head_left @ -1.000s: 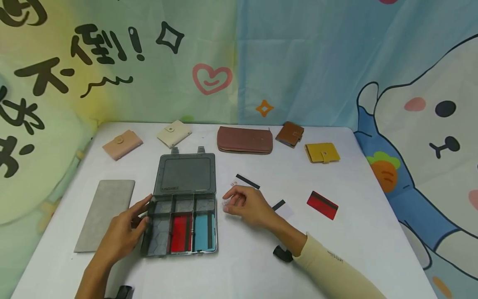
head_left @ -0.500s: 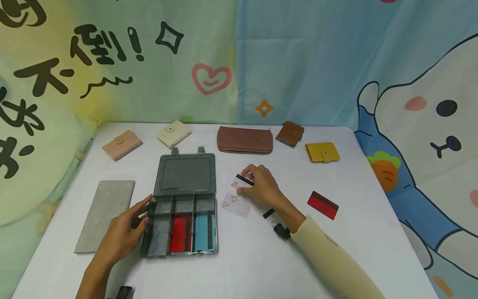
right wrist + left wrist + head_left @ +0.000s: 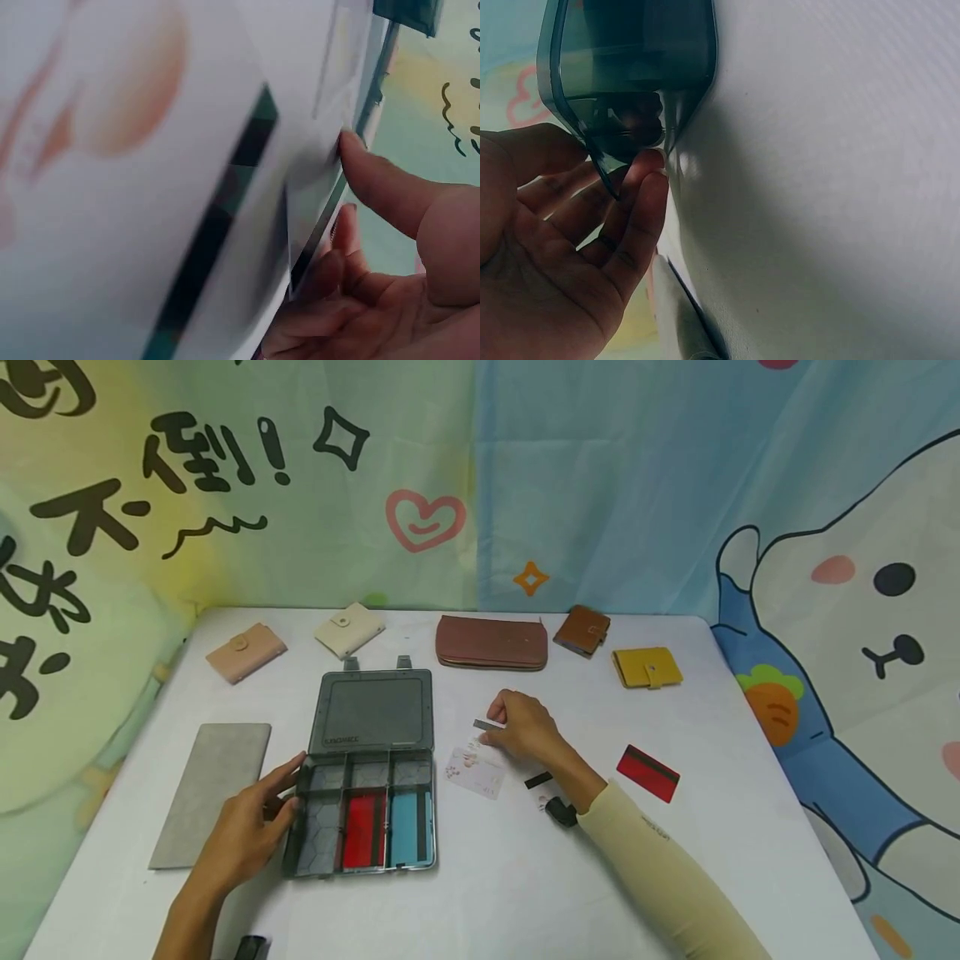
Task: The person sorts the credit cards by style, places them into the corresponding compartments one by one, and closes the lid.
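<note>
My right hand [image 3: 528, 727] pinches a white card with a dark stripe [image 3: 487, 725] between thumb and fingers. In the right wrist view that card [image 3: 311, 202] stands tilted up from the table. A patterned white card [image 3: 476, 772] lies just below it, and another striped white card [image 3: 538, 781] lies partly under the right wrist. At the left side of an open dark, see-through compartment box [image 3: 318, 835], my left hand [image 3: 243, 831] grips the edge with thumb and fingers. Red cards [image 3: 358, 831] and blue cards [image 3: 405, 827] fill two of its front compartments; the front left one holds none.
A red card [image 3: 648, 773] lies at right. Along the back are a pink wallet [image 3: 247, 652], a cream wallet [image 3: 350, 629], a long brown wallet [image 3: 492, 642], a small brown wallet [image 3: 582, 630] and a yellow wallet [image 3: 648, 667]. A grey flat folder [image 3: 212, 793] lies left of the box.
My right hand has let a patterned white card lie beside the box, moved back and right, and lifted one edge of the striped card. The left hand has stayed at the box.
</note>
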`<state>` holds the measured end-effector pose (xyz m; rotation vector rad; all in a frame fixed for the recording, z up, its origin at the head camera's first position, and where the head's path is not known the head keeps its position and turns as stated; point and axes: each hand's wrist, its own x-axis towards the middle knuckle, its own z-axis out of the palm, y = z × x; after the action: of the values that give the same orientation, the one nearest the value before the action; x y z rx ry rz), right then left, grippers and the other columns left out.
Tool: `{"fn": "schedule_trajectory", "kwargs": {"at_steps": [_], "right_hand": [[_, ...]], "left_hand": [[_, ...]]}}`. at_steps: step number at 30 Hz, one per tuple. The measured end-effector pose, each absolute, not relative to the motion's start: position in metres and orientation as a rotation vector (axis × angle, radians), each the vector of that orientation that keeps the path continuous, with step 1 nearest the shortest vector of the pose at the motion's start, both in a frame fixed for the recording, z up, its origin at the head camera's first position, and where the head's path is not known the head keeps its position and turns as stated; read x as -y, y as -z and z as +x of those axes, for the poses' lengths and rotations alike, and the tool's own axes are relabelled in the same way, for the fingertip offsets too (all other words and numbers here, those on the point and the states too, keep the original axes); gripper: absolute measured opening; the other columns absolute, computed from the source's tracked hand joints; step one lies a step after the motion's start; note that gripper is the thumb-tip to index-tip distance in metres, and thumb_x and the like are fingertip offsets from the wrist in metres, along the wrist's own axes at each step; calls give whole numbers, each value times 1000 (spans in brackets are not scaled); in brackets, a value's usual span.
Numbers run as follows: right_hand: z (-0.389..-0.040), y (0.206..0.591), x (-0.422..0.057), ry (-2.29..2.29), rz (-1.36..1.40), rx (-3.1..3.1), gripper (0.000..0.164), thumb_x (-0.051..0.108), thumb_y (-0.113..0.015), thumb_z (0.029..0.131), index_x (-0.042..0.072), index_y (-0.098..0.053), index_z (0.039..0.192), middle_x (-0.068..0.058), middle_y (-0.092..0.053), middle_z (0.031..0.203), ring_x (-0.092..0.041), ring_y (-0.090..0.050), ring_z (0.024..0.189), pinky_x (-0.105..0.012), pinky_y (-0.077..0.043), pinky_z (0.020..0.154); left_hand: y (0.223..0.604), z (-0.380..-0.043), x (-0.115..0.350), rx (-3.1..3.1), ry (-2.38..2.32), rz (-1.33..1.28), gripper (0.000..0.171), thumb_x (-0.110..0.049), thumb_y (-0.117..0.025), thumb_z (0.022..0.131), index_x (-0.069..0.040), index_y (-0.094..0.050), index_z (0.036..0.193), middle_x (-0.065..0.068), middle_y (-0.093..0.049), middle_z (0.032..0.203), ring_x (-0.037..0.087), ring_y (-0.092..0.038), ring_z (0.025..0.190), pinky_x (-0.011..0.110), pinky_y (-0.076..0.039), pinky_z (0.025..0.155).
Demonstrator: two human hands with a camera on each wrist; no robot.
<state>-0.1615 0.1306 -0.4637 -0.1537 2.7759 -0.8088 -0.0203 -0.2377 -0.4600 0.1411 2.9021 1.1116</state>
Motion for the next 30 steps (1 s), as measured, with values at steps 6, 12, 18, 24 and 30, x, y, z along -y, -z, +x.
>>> {"fn": "schedule_trajectory", "kwargs": {"at_steps": [6,12,18,24,30], "right_hand": [[-159,457,-136,1065,-272,-2748,17,15,-75,88,19,-65,101,1,-62,81,-18,-54,70,-33,-41,64],[-149,447,-132,1378,-429,-2578,31,13,-65,96,22,-63,126,-2,-61,89,-24,-54,60,-28,-42,53],[-129,438,-110,1588,-479,-2295,30,16,-68,95,21,-64,124,-6,-67,87,-42,-62,63,-42,-53,56],[-110,440,-78,1639,-556,-2088,29,16,-71,93,17,-65,121,-9,-72,84,-44,-62,66,-53,-56,65],[-95,439,-42,1605,-643,-2007,27,16,-71,93,13,-67,119,-16,-73,83,-44,-62,63,-35,-54,59]], "left_hand": [[460,-20,237,-2892,-1111,138,63,0,-61,95,-14,-41,153,24,-62,134,13,-60,76,24,-49,60],[458,-19,237,-2878,-1118,129,63,-1,-61,95,-15,-40,153,24,-62,134,15,-61,77,24,-49,61],[459,-19,237,-2888,-1117,135,63,-1,-62,95,-15,-41,153,23,-63,133,13,-60,77,24,-49,61],[460,-19,237,-2896,-1136,155,64,0,-62,95,-15,-41,153,24,-64,130,12,-60,75,24,-49,60],[459,-20,238,-2877,-1137,129,65,0,-61,95,-17,-40,154,25,-62,133,15,-59,76,24,-49,59]]}}
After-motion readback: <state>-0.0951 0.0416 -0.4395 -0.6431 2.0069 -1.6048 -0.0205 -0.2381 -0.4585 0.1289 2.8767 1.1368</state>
